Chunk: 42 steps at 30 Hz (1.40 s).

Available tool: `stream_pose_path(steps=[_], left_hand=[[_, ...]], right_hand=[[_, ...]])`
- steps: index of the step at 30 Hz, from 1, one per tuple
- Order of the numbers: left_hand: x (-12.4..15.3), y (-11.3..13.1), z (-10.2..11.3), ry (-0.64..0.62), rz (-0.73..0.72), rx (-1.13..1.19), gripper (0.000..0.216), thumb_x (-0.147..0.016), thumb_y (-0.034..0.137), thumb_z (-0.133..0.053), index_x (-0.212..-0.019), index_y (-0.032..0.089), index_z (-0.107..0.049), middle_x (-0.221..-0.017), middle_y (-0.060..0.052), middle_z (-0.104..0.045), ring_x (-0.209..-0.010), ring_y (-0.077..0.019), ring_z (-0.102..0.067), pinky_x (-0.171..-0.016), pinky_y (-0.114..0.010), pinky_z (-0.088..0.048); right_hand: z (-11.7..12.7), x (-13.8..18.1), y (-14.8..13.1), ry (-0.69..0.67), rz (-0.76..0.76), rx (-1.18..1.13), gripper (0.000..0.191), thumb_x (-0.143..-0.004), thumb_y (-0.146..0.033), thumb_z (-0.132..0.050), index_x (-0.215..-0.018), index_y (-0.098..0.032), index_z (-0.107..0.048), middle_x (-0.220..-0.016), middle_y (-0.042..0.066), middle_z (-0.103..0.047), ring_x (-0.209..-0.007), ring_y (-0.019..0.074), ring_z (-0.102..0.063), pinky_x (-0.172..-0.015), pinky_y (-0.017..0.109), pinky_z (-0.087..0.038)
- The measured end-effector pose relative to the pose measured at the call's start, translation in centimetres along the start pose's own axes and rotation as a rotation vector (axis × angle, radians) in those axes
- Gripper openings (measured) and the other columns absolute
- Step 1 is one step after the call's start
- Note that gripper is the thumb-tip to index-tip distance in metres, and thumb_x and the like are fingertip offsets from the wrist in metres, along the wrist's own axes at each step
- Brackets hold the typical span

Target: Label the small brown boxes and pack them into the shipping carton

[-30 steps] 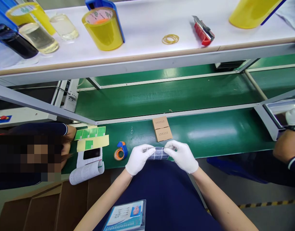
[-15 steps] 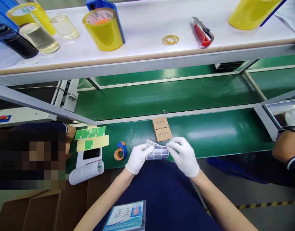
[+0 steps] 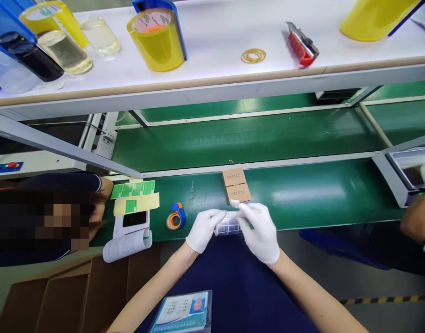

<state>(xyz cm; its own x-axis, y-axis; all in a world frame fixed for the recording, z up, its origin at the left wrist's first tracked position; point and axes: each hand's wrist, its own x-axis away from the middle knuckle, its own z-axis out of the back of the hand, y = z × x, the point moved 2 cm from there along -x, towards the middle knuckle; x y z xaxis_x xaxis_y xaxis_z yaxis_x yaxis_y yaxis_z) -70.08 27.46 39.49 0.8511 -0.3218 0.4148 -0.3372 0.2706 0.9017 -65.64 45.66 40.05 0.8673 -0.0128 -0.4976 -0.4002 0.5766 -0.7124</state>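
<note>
My left hand (image 3: 203, 231), in a white glove, pinches the edge of a roll of printed labels (image 3: 228, 226) close to my body. My right hand (image 3: 260, 233), also gloved, is over the right end of the roll. Between its thumb and forefinger is a small white label (image 3: 235, 203), which sticks up above the roll. Just beyond my hands, two small brown cardboard boxes (image 3: 238, 193) sit one behind the other on the green work surface (image 3: 292, 189).
An orange tape roll in a blue dispenser (image 3: 176, 216) lies left of my hands. Further left are green labels (image 3: 133, 188), a phone (image 3: 135, 218) and curled paper (image 3: 127, 245), beside a co-worker. The shelf above carries yellow tape (image 3: 159, 44), rubber bands (image 3: 253, 55) and a red utility knife (image 3: 302, 44).
My right hand has moved left over the roll, and a small white label now shows in its fingertips. My left hand still grips the roll. The view has shifted slightly.
</note>
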Motion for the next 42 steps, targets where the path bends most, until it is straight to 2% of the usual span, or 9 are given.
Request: stream_pose_path(steps=[3,8,15,18,21,25,31,36,42], left_hand=[[0.0,-0.2,0.1,-0.006,0.013,0.009,0.036,-0.095,0.046,-0.058,-0.089,0.015,-0.076,-0.087,-0.006,-0.073,-0.082,-0.0218,-0.063,-0.077,-0.032,-0.050],[-0.1,-0.3,0.5,-0.063,0.044,0.035,0.030,-0.093,0.040,-0.062,-0.093,0.014,-0.078,-0.093,-0.006,-0.075,-0.087,-0.0216,-0.064,-0.080,-0.031,-0.049],[-1.0,-2.1,1.5,-0.253,0.164,0.440,0.029,-0.079,0.026,-0.079,-0.105,0.012,-0.079,-0.102,-0.010,-0.077,-0.096,-0.0244,-0.069,-0.090,-0.034,-0.052],[-2.3,-4.1,2.2,-0.238,0.222,0.575,0.036,-0.077,0.025,-0.081,-0.111,0.012,-0.080,-0.112,-0.013,-0.077,-0.104,-0.0279,-0.071,-0.097,-0.039,-0.052],[-5.4,-7.9,3.6,-0.125,0.347,0.568,0.044,-0.072,0.027,-0.087,-0.112,0.011,-0.080,-0.115,-0.017,-0.077,-0.106,-0.0316,-0.072,-0.096,-0.043,-0.055],[-11.6,-14.5,6.5,0.110,0.459,0.472,0.040,-0.065,0.021,-0.090,-0.101,0.009,-0.080,-0.107,-0.020,-0.078,-0.101,-0.0334,-0.074,-0.090,-0.045,-0.059],[-17.9,-21.0,10.7,0.496,0.419,0.254,0.045,-0.071,0.005,-0.081,-0.115,0.014,-0.075,-0.121,-0.015,-0.075,-0.118,-0.0257,-0.068,-0.109,-0.038,-0.050],[-19.1,-23.1,12.1,0.561,0.380,0.146,0.065,-0.076,0.007,-0.079,-0.139,0.016,-0.065,-0.123,-0.013,-0.073,-0.117,-0.0256,-0.069,-0.109,-0.036,-0.050],[-19.3,-25.1,13.2,0.547,0.369,0.104,0.065,-0.082,0.011,-0.075,-0.145,0.015,-0.060,-0.139,-0.015,-0.067,-0.127,-0.0269,-0.064,-0.113,-0.037,-0.047]], right_hand=[[-0.7,0.1,-0.4,0.037,-0.046,-0.061,0.067,-0.097,-0.008,-0.057,-0.156,-0.036,-0.043,-0.124,0.004,-0.072,-0.111,0.0232,-0.069,-0.101,0.049,-0.058],[-3.2,-0.1,-0.1,-0.048,-0.216,-0.175,0.063,-0.099,-0.014,-0.057,-0.158,-0.032,-0.042,-0.134,0.005,-0.068,-0.105,0.0196,-0.073,-0.087,0.037,-0.066],[-5.3,-0.1,0.6,-0.060,-0.074,-0.181,0.069,-0.098,-0.009,-0.058,-0.158,-0.037,-0.040,-0.129,0.005,-0.071,-0.110,0.0209,-0.071,-0.095,0.041,-0.062],[-5.9,-0.4,1.7,-0.076,-0.166,-0.226,0.062,-0.097,-0.012,-0.060,-0.153,-0.035,-0.048,-0.126,0.005,-0.072,-0.112,0.0208,-0.070,-0.098,0.041,-0.061],[-6.1,-1.8,5.3,-0.079,-0.403,-0.280,0.052,-0.098,-0.020,-0.058,-0.149,-0.029,-0.052,-0.126,0.008,-0.070,-0.113,0.0221,-0.070,-0.101,0.043,-0.060],[-6.1,-5.2,13.7,-0.026,-0.604,-0.304,0.056,-0.095,-0.024,-0.056,-0.150,-0.024,-0.048,-0.133,0.011,-0.067,-0.098,0.0205,-0.073,-0.092,0.043,-0.063],[-8.6,-9.9,24.2,-0.154,-0.510,-0.135,0.071,-0.084,-0.017,-0.055,-0.154,-0.027,-0.046,-0.132,0.007,-0.069,-0.089,0.0165,-0.072,-0.095,0.039,-0.060],[-12.5,-10.5,28.0,-0.248,-0.492,-0.157,0.075,-0.079,-0.015,-0.053,-0.153,-0.023,-0.048,-0.113,0.005,-0.074,-0.085,0.0154,-0.071,-0.092,0.035,-0.060],[-13.9,-10.3,28.3,-0.297,-0.497,-0.117,0.073,-0.081,-0.012,-0.050,-0.154,-0.020,-0.048,-0.088,0.001,-0.072,-0.079,0.0155,-0.069,-0.089,0.034,-0.058]])
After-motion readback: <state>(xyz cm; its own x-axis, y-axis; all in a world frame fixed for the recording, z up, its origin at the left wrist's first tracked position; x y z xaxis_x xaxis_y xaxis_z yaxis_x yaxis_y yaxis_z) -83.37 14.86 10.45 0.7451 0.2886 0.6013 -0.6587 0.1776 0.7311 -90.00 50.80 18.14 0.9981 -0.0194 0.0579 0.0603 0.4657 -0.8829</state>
